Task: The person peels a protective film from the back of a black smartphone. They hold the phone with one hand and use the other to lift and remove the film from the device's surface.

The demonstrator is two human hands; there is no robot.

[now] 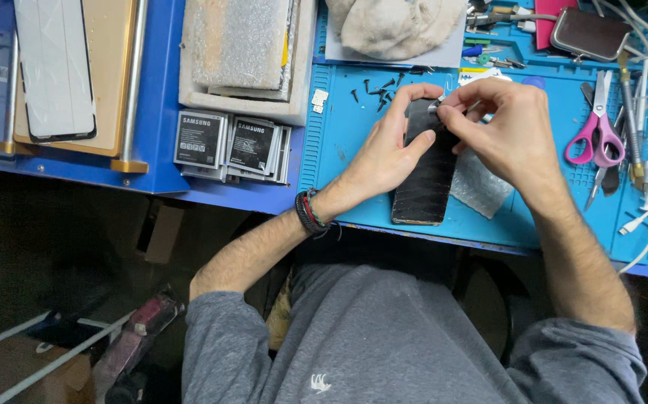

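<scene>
On the blue work mat [354,161] in front of us, both our hands meet over the top end of a black phone [423,179]. Our left hand [387,146] comes in from the lower left, wrist bent, its palm beside the phone's left edge, thumb lying across the dark face and fingers curled over the upper end. Our right hand [503,127] reaches in from the lower right, fingers arched, thumb and forefinger pinched on a small silvery part [436,106] at the phone's top edge. So the left hand is closed around the phone, and the right is closed on that small part; the two hands touch at the fingertips.

The phone lies flat, its long axis running nearly straight away from us, leaning slightly right at the far end, with its near end close to the mat's front edge. A crumpled clear wrapper [481,183] lies just beside it on the right. Small black screws [373,91] are scattered above our left hand, and pink-handled scissors [597,123] sit well apart to the right.
</scene>
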